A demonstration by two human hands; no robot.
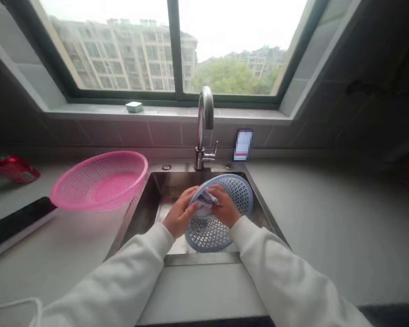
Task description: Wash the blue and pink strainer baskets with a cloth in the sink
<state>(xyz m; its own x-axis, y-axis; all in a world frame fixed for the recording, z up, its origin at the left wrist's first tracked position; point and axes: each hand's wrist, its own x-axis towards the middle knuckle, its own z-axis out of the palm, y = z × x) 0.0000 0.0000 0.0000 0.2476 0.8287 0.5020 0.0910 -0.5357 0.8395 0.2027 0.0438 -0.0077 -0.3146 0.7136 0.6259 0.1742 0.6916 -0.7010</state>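
Over the sink (pixel 132 236) I have a blue-grey plastic colander basket (pixel 236 193), tilted, with a lattice of small holes. My left hand (pixel 181 212) grips its left rim, the thumb on the inner side and the fingers around the outside. A crumpled pale cloth (pixel 204 203) lies against the inside wall near that rim. My right hand (pixel 226 206) is closed on the cloth and presses it to the basket. Some of the right fingertips are hidden in the folds. The basket's lower part hangs inside the sink.
A chrome faucet (pixel 206 118) stands behind the sink, below the window. On the left counter are a pink basket (pixel 100 181), a red can (pixel 15 169) lying on its side and a black-topped long box (pixel 18 225). A phone (pixel 243 144) leans at the back wall.
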